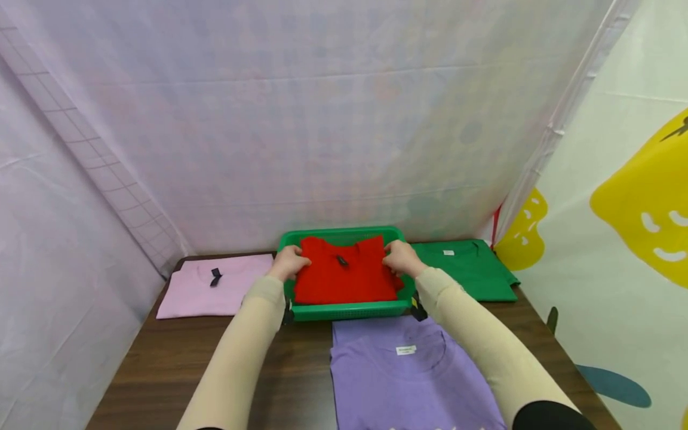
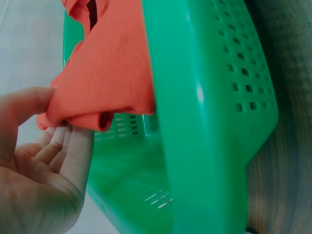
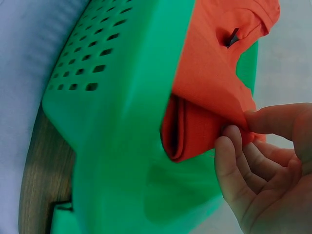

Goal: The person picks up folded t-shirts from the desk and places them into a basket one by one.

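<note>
A folded red T-shirt (image 1: 346, 278) with a dark neck label lies within the green plastic basket (image 1: 344, 311), its collar toward the far side. My left hand (image 1: 289, 263) pinches the shirt's left edge, thumb on top and fingers beneath, as the left wrist view shows with the hand (image 2: 46, 161) beside the cloth. At the opposite edge my right hand (image 1: 403, 258) grips the folded layers between thumb and fingers. In the right wrist view, the red shirt (image 3: 214, 73) shows its rolled fold near the basket's wall (image 3: 122, 107).
Left of the basket lies a folded pink shirt (image 1: 215, 289); a folded green shirt (image 1: 473, 269) lies to its right. A purple shirt (image 1: 392, 376) is spread in front on the dark wooden table (image 1: 161, 370). Pale curtains (image 1: 344, 119) stand behind and at the sides.
</note>
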Action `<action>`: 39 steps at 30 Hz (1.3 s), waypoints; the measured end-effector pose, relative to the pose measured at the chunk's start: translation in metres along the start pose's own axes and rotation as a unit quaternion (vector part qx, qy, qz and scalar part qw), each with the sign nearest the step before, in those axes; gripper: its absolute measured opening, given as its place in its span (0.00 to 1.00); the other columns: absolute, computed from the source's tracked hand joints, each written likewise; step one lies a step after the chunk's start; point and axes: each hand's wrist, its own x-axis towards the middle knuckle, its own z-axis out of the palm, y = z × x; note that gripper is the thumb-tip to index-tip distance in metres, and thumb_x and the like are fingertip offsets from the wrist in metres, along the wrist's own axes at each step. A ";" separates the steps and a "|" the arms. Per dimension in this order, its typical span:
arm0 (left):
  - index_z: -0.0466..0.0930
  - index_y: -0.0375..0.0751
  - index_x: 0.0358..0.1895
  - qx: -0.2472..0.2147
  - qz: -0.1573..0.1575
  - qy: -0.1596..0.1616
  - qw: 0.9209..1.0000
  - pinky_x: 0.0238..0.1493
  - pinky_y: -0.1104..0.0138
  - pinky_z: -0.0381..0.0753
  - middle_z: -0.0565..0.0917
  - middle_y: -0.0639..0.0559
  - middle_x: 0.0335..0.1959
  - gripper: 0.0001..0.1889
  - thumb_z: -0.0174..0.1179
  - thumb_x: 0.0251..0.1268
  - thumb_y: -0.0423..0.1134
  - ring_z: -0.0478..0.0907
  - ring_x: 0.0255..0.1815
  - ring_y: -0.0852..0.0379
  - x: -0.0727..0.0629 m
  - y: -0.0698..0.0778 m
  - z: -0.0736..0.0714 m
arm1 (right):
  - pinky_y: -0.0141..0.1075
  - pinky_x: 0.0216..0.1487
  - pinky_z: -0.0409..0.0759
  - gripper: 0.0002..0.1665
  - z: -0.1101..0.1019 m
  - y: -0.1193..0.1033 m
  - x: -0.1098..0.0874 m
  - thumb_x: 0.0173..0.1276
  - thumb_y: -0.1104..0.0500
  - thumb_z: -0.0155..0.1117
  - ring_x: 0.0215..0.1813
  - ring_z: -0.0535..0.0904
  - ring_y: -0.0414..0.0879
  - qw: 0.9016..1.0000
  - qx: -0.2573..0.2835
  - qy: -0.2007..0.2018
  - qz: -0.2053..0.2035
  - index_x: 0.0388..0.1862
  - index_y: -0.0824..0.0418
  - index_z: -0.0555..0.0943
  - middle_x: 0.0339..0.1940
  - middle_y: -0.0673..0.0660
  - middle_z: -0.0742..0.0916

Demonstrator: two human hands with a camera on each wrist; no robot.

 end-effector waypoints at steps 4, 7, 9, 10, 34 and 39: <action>0.66 0.32 0.67 0.003 0.000 -0.001 1.000 0.40 0.57 0.82 0.71 0.37 0.65 0.28 0.59 0.66 0.38 0.76 0.50 0.45 0.000 0.000 0.003 | 0.49 0.32 0.83 0.30 0.003 0.003 0.001 0.67 0.66 0.52 0.17 0.74 0.45 1.000 -0.007 0.006 0.000 0.68 0.73 0.66 0.16 0.58 0.79; 0.66 0.32 0.68 0.005 -0.003 -0.004 1.000 0.41 0.57 0.82 0.70 0.37 0.65 0.28 0.59 0.66 0.38 0.77 0.50 0.45 -0.002 0.000 0.004 | 0.49 0.32 0.83 0.31 0.004 0.003 0.002 0.66 0.67 0.53 0.17 0.75 0.46 1.000 -0.011 0.008 0.002 0.68 0.73 0.66 0.16 0.59 0.80; 0.66 0.32 0.68 0.008 -0.008 -0.005 1.000 0.41 0.58 0.82 0.71 0.37 0.64 0.28 0.59 0.67 0.39 0.77 0.50 0.45 -0.002 0.000 0.004 | 0.49 0.32 0.83 0.31 0.006 0.003 0.001 0.65 0.67 0.52 0.18 0.75 0.46 1.000 -0.012 0.008 0.002 0.68 0.73 0.66 0.17 0.59 0.80; 0.66 0.32 0.68 0.009 -0.009 -0.005 1.000 0.41 0.58 0.82 0.71 0.37 0.64 0.28 0.59 0.66 0.39 0.77 0.50 0.45 -0.002 0.000 0.005 | 0.49 0.32 0.83 0.31 0.006 0.003 0.001 0.65 0.67 0.52 0.18 0.76 0.47 1.000 -0.011 0.009 0.003 0.68 0.73 0.66 0.17 0.59 0.81; 0.66 0.33 0.68 0.020 -0.008 0.007 1.000 0.37 0.60 0.81 0.71 0.39 0.65 0.28 0.61 0.67 0.38 0.77 0.40 0.49 -0.003 0.000 0.017 | 0.42 0.28 0.82 0.30 0.015 0.001 -0.002 0.67 0.68 0.51 0.22 0.76 0.49 1.000 -0.012 -0.002 0.014 0.69 0.74 0.65 0.28 0.61 0.83; 0.66 0.33 0.68 0.024 -0.013 0.009 1.000 0.36 0.61 0.81 0.71 0.39 0.65 0.29 0.61 0.67 0.39 0.76 0.36 0.50 0.000 -0.003 0.019 | 0.43 0.28 0.82 0.31 0.017 0.003 -0.001 0.67 0.69 0.51 0.19 0.73 0.46 1.000 -0.011 -0.004 0.013 0.69 0.73 0.65 0.23 0.61 0.82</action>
